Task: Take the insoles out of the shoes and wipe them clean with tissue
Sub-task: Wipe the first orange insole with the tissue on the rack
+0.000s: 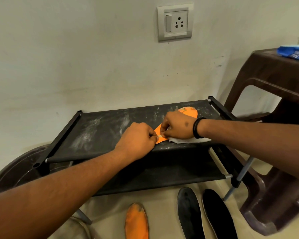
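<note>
An orange insole (188, 112) lies on the top shelf of a black fabric shoe rack (100, 128). My left hand (136, 140) pinches its near end with curled fingers. My right hand (177, 125) lies over the insole's middle, fingers curled, pressing a white tissue (185, 140) that sticks out under the palm and wrist. On the floor in front of the rack lie a second orange insole (136, 221) and two black insoles (188, 213) (217, 214). No shoes are in view.
A brown plastic stool (273, 104) stands at the right with a blue tissue pack (293, 53) on top. A dark round tub (16, 169) sits at the left behind the rack. A wall socket (175, 24) is above. The rack's lower shelf (162, 176) juts toward me.
</note>
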Action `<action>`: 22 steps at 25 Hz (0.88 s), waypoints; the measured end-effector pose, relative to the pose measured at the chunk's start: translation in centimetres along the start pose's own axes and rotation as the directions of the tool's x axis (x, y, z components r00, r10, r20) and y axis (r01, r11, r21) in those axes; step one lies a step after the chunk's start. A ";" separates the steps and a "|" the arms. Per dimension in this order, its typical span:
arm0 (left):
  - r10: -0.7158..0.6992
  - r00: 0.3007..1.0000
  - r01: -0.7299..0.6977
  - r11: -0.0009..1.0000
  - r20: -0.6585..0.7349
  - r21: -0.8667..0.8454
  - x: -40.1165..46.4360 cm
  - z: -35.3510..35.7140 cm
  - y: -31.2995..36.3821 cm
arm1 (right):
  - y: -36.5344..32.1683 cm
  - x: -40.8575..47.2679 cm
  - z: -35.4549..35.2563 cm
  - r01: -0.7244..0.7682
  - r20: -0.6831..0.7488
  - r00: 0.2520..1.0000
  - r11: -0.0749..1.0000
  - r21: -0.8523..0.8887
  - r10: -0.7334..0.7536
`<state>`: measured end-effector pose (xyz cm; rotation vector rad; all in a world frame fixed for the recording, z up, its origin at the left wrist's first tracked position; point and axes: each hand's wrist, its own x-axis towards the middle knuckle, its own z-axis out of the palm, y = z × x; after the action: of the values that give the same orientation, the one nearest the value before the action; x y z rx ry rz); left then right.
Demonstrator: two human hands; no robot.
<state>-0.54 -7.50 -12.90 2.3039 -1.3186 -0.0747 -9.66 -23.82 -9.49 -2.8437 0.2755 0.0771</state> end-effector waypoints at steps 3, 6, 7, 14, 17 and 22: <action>-0.007 1.000 0.007 1.000 0.003 -0.009 0.1 -0.1 0.2 | 2.1 1.5 -1.0 -0.137 -0.094 0.987 0.990 -0.036 0.133; -0.015 1.000 0.015 1.000 0.008 -0.013 0.0 -0.1 0.2 | 3.0 2.6 -0.4 -0.192 -0.173 0.970 0.974 -0.117 0.170; -0.013 1.000 0.013 1.000 0.006 -0.014 -0.1 -0.2 0.2 | 2.8 2.5 -0.2 -0.146 -0.159 0.979 0.983 -0.115 0.127; 0.004 1.000 -0.004 1.000 0.005 0.023 0.0 0.0 0.5 | 2.2 2.6 -0.9 -0.087 -0.114 0.991 0.987 -0.134 0.072; -0.007 1.000 0.007 1.000 0.011 0.016 0.1 0.0 0.4 | 2.1 3.7 -0.2 -0.167 -0.211 0.970 0.966 -0.196 0.124; -0.025 0.999 0.025 1.000 0.022 0.017 0.1 0.0 0.1 | 1.6 2.4 0.7 -0.087 -0.196 0.978 0.993 -0.082 0.070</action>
<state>-0.57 -7.65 -12.83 2.3397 -1.3063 -0.0984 -7.62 -25.59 -10.78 -2.9326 0.4359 -0.1759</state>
